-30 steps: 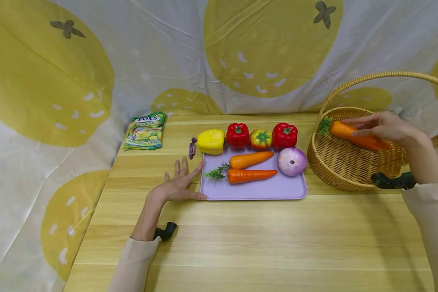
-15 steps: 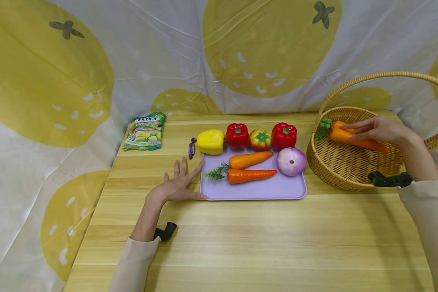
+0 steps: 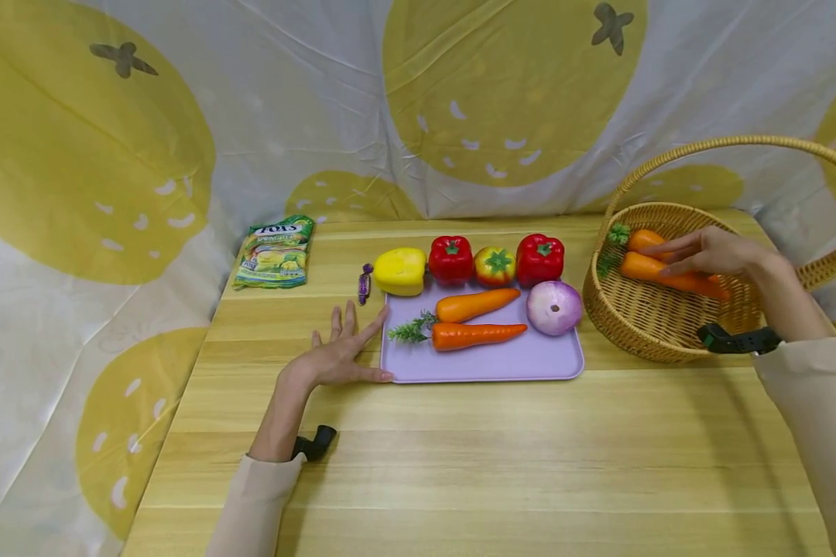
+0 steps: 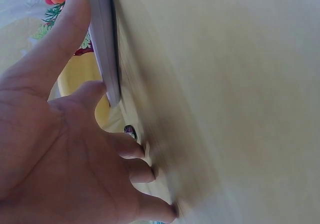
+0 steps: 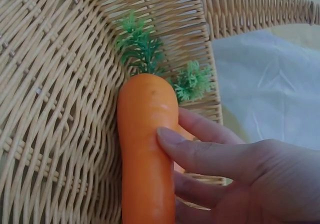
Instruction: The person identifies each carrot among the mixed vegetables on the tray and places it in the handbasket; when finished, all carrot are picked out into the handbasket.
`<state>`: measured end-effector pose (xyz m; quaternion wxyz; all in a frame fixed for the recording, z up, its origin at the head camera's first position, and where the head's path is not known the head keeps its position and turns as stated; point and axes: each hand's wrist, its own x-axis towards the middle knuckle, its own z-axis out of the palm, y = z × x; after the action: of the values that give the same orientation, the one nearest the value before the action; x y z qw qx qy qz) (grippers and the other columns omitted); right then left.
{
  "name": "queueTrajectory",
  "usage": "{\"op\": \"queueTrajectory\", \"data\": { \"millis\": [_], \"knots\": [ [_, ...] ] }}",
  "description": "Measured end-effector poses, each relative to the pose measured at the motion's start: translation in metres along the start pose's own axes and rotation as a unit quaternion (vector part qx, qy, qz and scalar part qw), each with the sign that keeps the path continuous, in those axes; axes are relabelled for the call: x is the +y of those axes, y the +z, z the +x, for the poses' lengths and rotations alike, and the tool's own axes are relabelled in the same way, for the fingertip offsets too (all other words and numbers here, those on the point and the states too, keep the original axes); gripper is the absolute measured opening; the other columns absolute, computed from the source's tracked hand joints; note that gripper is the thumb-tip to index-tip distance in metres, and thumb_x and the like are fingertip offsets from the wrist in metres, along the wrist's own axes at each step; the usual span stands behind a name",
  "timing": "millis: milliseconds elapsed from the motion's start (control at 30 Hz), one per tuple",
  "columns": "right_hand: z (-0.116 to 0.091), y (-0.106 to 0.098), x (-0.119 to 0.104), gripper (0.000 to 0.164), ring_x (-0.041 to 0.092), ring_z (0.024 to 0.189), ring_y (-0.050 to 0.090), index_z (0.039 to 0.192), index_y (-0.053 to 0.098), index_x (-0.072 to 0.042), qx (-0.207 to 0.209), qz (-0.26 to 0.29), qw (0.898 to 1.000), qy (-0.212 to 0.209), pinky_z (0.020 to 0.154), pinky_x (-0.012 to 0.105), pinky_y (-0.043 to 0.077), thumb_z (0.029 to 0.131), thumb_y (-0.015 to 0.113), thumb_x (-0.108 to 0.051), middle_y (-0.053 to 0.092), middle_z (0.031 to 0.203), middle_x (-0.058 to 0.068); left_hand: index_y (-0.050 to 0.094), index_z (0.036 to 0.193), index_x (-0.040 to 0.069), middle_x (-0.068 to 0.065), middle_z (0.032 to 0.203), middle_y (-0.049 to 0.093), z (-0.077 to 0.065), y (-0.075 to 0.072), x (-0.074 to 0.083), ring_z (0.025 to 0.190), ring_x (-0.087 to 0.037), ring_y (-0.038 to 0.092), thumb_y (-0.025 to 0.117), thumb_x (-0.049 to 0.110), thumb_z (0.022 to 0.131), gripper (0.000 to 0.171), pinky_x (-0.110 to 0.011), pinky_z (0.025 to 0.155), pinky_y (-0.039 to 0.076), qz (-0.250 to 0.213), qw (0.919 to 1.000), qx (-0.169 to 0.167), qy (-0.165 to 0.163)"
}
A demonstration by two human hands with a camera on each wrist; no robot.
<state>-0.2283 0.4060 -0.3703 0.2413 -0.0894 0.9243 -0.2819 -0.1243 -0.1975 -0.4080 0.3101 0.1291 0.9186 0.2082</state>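
In the wicker basket (image 3: pixel 669 325), my right hand (image 3: pixel 721 251) pinches an orange carrot (image 5: pixel 147 159) with a green top, thumb on one side and fingers behind. A second carrot (image 3: pixel 644 238) lies behind it, partly covered by the hand. My left hand (image 3: pixel 334 357) is spread at the left end of the purple tray (image 3: pixel 488 367), its thumb and index finger touching the rim; the other fingertips rest on the table. Two carrots, an orange one (image 3: pixel 477 304) and a redder one (image 3: pixel 477 336), lie on the tray, with a purple onion (image 3: pixel 553 308) at its right.
Along the tray's back edge sit a yellow pepper (image 3: pixel 400 271), two red peppers (image 3: pixel 450 260) and a red-yellow tomato-like fruit (image 3: pixel 495 267). A purple wrapped candy (image 3: pixel 364 285) and a green candy bag (image 3: pixel 275 251) lie left. The basket's tall handle (image 3: pixel 724 141) arches over it.
My right hand and its carrot have shifted slightly left and nearer in the basket, uncovering more of the carrot behind. My left hand has stayed at the tray's edge.
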Motion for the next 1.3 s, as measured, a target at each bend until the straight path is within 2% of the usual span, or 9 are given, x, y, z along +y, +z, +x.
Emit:
{"op": "queueTrajectory", "data": {
  "millis": [67,133,200,333,567,600,700,833,1300],
  "knots": [
    [0.001,0.001,0.002,0.048,0.014,0.133,0.057,0.14,0.064,-0.006,0.003,0.0,1.0,0.0,0.082,0.004,0.042,0.096,0.075,-0.022,0.065,0.135,-0.012,0.0,0.167,0.035,-0.024,0.165,-0.035,0.0,0.0,0.0,0.153,-0.049,-0.032,0.072,0.06,0.09,0.108,-0.082,0.114,-0.014,-0.001,1.0,0.0,0.0],
    [0.001,0.002,0.005,0.05,-0.007,0.117,0.059,0.141,0.063,-0.006,0.003,0.004,1.0,-0.001,0.082,0.006,0.046,0.096,0.075,-0.022,0.065,0.14,0.003,0.0,0.167,0.035,-0.024,0.165,-0.036,0.0,0.0,0.0,0.153,-0.049,-0.032,0.072,0.06,0.09,0.108,-0.082,0.114,-0.014,-0.003,1.0,-0.001,0.001],
    [0.001,0.002,0.006,0.051,-0.019,0.102,0.056,0.142,0.062,-0.006,0.004,0.006,1.0,-0.003,0.082,0.009,0.049,0.096,0.075,-0.022,0.062,0.143,0.015,0.0,0.167,0.035,-0.024,0.165,-0.036,0.0,0.0,0.0,0.153,-0.048,-0.032,0.072,0.06,0.09,0.108,-0.082,0.114,-0.014,-0.004,1.0,-0.001,0.001],
    [0.0,0.002,0.008,0.049,-0.013,0.099,0.063,0.142,0.061,-0.003,0.005,0.004,1.0,-0.022,0.082,0.011,0.051,0.097,0.074,-0.016,0.063,0.141,0.019,0.0,0.167,0.035,-0.024,0.165,-0.035,-0.001,0.0,0.0,0.153,-0.048,-0.031,0.072,0.06,0.09,0.108,-0.082,0.114,-0.014,-0.002,1.0,0.001,0.0],
    [0.0,0.0,0.009,0.049,-0.016,0.1,0.06,0.142,0.061,-0.002,0.005,0.002,1.0,-0.031,0.082,0.01,0.05,0.096,0.074,-0.017,0.066,0.137,0.024,0.001,0.167,0.034,-0.024,0.165,-0.034,-0.001,-0.001,0.001,0.153,-0.049,-0.03,0.073,0.06,0.09,0.108,-0.083,0.114,-0.012,-0.002,1.0,0.002,0.0],
    [0.0,0.0,0.009,0.049,-0.016,0.1,0.061,0.142,0.061,-0.002,0.004,0.006,0.999,-0.031,0.082,0.01,0.051,0.097,0.074,-0.016,0.066,0.137,0.022,0.001,0.167,0.034,-0.024,0.165,-0.034,-0.001,-0.001,0.001,0.153,-0.049,-0.03,0.072,0.06,0.09,0.108,-0.083,0.114,-0.012,-0.001,1.0,0.003,0.0],
    [0.0,0.0,0.01,0.048,-0.015,0.101,0.062,0.142,0.061,-0.001,-0.002,0.025,0.999,-0.037,0.083,0.01,0.051,0.097,0.073,-0.013,0.071,0.133,-0.001,0.001,0.167,0.034,-0.024,0.165,-0.034,0.0,-0.001,0.0,0.153,-0.049,-0.03,0.073,0.06,0.09,0.108,-0.083,0.114,-0.012,0.0,1.0,0.003,0.001],
    [-0.001,0.001,0.015,0.046,-0.02,0.107,0.057,0.14,0.063,-0.001,-0.005,0.039,0.998,-0.051,0.084,0.007,0.049,0.096,0.073,-0.012,0.066,0.119,-0.031,0.0,0.167,0.034,-0.024,0.165,-0.035,0.0,-0.001,0.0,0.153,-0.049,-0.031,0.073,0.06,0.09,0.109,-0.083,0.114,-0.013,0.0,1.0,0.001,0.002],
    [0.001,0.001,0.016,0.042,-0.023,0.109,0.052,0.136,0.067,-0.003,0.0,0.043,0.998,-0.056,0.083,0.007,0.049,0.096,0.074,-0.011,0.068,0.12,-0.03,0.0,0.167,0.035,-0.024,0.165,-0.035,0.0,0.0,0.0,0.153,-0.048,-0.031,0.072,0.06,0.09,0.108,-0.082,0.114,-0.013,-0.001,1.0,-0.001,-0.002]
  ]
}}
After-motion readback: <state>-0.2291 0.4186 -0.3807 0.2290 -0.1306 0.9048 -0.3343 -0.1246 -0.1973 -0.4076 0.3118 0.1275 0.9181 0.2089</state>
